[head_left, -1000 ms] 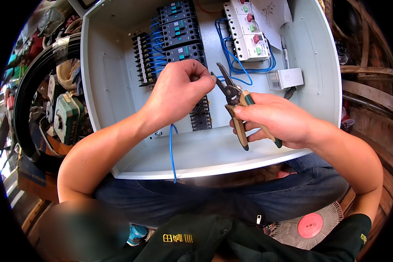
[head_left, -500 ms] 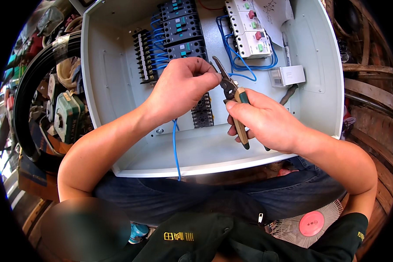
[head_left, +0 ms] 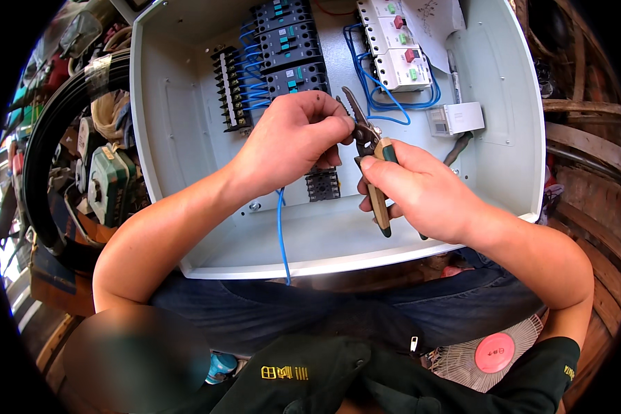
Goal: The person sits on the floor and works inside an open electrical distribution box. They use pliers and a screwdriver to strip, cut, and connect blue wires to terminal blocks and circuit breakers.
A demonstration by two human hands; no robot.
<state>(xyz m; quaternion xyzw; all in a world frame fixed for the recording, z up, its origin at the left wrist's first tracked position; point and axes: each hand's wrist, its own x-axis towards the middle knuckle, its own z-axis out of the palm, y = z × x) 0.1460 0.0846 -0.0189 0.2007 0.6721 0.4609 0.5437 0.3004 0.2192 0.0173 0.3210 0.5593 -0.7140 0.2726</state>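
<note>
My right hand [head_left: 424, 186] is wrapped round the handles of a pair of wire strippers [head_left: 368, 141], whose dark, toothed jaws point up and are parted. Close against those jaws, my left hand [head_left: 290, 141] is pinched at thumb and forefinger. A blue wire [head_left: 281, 231] comes out from under this hand and hangs over the front edge of the grey metal enclosure [head_left: 255, 265]. The wire's tip at my fingertips is hidden. Both hands are above the enclosure, over a black relay socket [head_left: 323, 186].
Inside the enclosure are black contactors [head_left: 291, 45], a terminal strip [head_left: 229, 90] with blue wires, white motor breakers [head_left: 400, 65], a paper sheet [head_left: 435, 27] and a small white box [head_left: 462, 119]. A black hose coil [head_left: 38, 179] lies left; a fan [head_left: 490, 352] stands lower right.
The strippers and both hands have shifted very slightly right in the picture. My left hand's lower fingers now show beneath the thumb. Both hands keep their grips.
</note>
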